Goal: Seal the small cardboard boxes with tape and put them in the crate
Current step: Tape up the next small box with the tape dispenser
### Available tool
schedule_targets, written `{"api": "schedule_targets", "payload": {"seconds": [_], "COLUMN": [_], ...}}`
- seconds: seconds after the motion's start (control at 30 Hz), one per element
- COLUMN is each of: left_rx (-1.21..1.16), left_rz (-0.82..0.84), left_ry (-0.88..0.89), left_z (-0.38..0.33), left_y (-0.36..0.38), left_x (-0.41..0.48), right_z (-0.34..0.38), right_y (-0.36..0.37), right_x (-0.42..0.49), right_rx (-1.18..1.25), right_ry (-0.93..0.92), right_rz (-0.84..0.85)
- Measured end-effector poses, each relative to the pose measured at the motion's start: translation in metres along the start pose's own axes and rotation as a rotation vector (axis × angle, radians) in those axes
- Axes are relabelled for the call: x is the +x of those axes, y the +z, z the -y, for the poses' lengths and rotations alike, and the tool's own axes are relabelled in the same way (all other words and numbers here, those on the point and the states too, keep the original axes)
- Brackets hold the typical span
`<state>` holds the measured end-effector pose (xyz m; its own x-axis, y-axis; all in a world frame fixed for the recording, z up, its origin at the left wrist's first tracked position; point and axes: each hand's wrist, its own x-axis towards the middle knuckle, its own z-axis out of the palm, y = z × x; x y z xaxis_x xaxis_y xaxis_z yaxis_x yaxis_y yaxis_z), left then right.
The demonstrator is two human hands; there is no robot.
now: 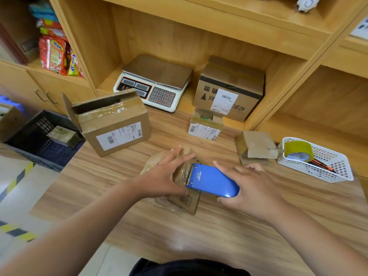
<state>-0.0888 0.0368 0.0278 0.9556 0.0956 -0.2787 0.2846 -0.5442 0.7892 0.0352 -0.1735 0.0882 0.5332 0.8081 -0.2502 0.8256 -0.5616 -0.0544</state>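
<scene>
While right hand [253,188] grips, tape dispenser [211,180] points left.

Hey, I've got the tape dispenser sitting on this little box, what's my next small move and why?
Probably draw the tape dispenser rightward across the small box, pressed down. Your right hand grips it with its toothed edge on the box top, and your left hand presses the box steady, so a strip looks ready to lay.

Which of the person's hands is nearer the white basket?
Right. The right hand grips the blue dispenser near the white basket; the left hand presses the small box, farther left.
</scene>
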Motion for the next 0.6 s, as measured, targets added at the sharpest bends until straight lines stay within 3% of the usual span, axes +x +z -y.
{"api": "schedule_targets", "payload": {"seconds": [0.33, 0.6], "left_rx": [-0.262, -0.319], "left_rz": [-0.083, -0.125], "left_ry": [-0.021, 0.008], "left_z": [-0.007, -0.017], "left_y": [0.007, 0.025], "left_x": [0.011, 0.019], "right_z": [-0.013, -0.042], "right_y": [-0.022, -0.048], "right_x": [-0.010, -0.023], "right_rx": [0.172, 0.344], "right_ry": [0.055, 0.078], "right_rz": [-0.064, -0.086]}}
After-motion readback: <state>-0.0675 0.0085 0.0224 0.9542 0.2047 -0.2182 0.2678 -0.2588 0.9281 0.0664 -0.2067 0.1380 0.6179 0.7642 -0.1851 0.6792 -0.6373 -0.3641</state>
